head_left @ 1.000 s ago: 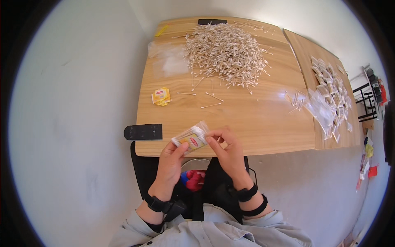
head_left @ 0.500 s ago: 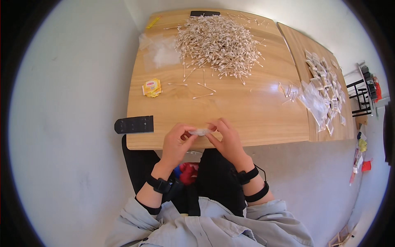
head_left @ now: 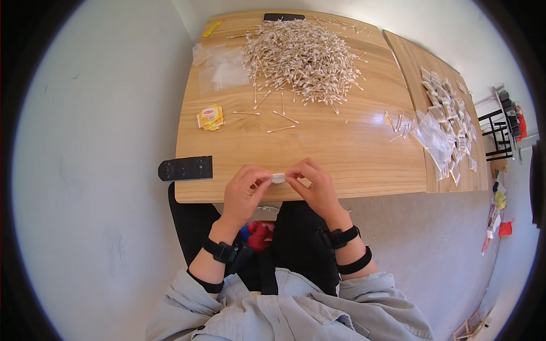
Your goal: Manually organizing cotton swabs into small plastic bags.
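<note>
Over the table's near edge, my left hand (head_left: 245,190) and my right hand (head_left: 310,183) face each other, fingertips pinched. Between them stretches a small whitish, see-through plastic bag (head_left: 278,178), each hand gripping one end. Whether anything lies inside it is too small to tell. Farther out, a few loose cotton swabs (head_left: 281,129) lie apart on the wood. Behind these rises a large heap of cotton swabs (head_left: 301,59).
Left on the wooden table (head_left: 341,153) are a stack of yellow cards (head_left: 211,117), flat clear bags (head_left: 226,71) and a black strip-shaped object (head_left: 186,169) overhanging the edge. Filled small bags (head_left: 449,116) pile up on the right-hand table. A yellow object (head_left: 213,28) lies far left.
My hands have risen slightly, with the fingertips now pinching the bag's two ends. The bag shows a shorter stretch between the fingers. Things on the table stay put.
</note>
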Demonstrator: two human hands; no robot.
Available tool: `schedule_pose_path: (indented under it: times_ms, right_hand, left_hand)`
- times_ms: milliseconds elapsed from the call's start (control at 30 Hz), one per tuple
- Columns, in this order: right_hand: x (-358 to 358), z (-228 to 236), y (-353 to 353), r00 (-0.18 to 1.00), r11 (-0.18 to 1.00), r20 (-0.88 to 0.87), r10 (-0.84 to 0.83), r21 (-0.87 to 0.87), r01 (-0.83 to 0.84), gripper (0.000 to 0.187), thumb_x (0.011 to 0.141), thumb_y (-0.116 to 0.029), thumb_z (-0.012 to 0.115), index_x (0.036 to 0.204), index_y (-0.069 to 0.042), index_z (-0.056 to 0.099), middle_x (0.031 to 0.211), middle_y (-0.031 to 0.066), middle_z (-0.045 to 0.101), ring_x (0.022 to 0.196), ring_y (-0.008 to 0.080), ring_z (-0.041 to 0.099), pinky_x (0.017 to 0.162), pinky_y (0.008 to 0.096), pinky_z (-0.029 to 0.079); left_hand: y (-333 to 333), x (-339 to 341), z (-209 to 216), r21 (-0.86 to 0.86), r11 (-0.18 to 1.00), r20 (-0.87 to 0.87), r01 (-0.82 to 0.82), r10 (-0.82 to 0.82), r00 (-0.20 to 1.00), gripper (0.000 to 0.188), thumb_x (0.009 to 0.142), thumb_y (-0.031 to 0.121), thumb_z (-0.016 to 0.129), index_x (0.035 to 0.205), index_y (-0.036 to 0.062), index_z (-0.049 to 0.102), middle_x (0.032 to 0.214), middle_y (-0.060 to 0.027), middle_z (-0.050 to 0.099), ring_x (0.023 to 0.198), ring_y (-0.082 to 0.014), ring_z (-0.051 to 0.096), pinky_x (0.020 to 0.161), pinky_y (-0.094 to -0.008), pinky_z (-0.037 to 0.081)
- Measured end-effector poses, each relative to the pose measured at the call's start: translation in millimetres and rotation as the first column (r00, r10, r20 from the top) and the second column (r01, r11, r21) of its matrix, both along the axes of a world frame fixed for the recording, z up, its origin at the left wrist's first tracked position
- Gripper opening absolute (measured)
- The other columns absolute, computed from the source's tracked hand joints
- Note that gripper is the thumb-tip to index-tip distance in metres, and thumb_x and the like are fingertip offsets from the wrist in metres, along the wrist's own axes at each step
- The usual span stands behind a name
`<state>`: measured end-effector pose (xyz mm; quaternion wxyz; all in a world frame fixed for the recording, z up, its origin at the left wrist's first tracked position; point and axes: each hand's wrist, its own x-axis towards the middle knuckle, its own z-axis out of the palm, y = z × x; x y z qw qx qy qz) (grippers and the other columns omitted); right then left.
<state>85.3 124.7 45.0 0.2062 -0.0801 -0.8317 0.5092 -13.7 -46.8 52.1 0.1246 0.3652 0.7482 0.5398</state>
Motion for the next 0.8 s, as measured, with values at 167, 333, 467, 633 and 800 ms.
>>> schedule_pose_path:
  times_ms: [167,333,467,633,800]
  right_hand:
    - [1.1,3.5,-0.6,1.000,1.000,0.022,0.010,0.004,-0.010,0.009,0.080,-0.002,0.068,0.089,-0.002,0.066,0.083,0.0080,0.060,0.078,0.0202,0.060,0.067,0.0288,0.047]
    - [-1.4,5.2,-9.2,0.995,0.997,0.097,0.010,-0.083,-0.002,0.009,0.083,-0.007,0.067,0.091,-0.003,0.065,0.084,0.0092,0.058,0.070,0.0199,0.060,0.061,0.0300,0.047]
    - [-2.6,-7.0,-20.0,0.990,0.918,0.135,0.036,-0.395,0.021,0.013,0.089,-0.012,0.065,0.092,0.001,0.063,0.086,0.0065,0.055,0.070,0.0156,0.064,0.057,0.0258,0.047]
    - [-5.4,-22.3,-32.2,0.983,0.732,0.183,0.006,-0.671,0.121,0.019,0.093,-0.015,0.060,0.100,0.002,0.059,0.088,0.0066,0.058,0.071,0.0151,0.067,0.055,0.0228,0.050]
    - [-12.8,-28.6,-41.7,0.976,0.608,0.217,-0.033,-0.771,0.192,0.021,0.095,-0.016,0.057,0.103,0.003,0.058,0.088,0.0100,0.063,0.071,0.0157,0.067,0.061,0.0247,0.056]
  left_hand:
    - [-1.3,-1.2,-0.3,-0.021,1.000,-0.007,0.000,0.000,1.000,0.015,0.082,0.001,0.066,0.097,0.0037,0.066,0.097,-0.0044,0.063,0.073,-0.0106,0.056,0.062,-0.0228,0.044]
    - [4.1,2.5,-0.7,-0.009,1.000,0.123,-0.008,0.009,0.992,0.013,0.083,0.006,0.067,0.095,0.0010,0.064,0.092,-0.0067,0.062,0.062,-0.0119,0.054,0.058,-0.0236,0.045]
    - [3.6,2.9,-8.5,-0.076,0.997,0.278,-0.023,0.044,0.960,0.014,0.086,0.011,0.067,0.097,0.0021,0.064,0.083,-0.0039,0.060,0.061,-0.0074,0.051,0.055,-0.0214,0.041]
    - [5.3,0.2,-23.7,-0.050,0.996,0.677,-0.073,0.087,0.730,0.016,0.092,0.020,0.063,0.094,0.0039,0.063,0.071,0.0008,0.057,0.059,-0.0046,0.049,0.053,-0.0200,0.038]
    - [10.7,5.9,-24.0,-0.056,0.989,0.692,-0.135,0.135,0.709,0.019,0.093,0.025,0.062,0.097,0.0071,0.060,0.074,0.0030,0.055,0.063,-0.0031,0.049,0.056,-0.0172,0.040]
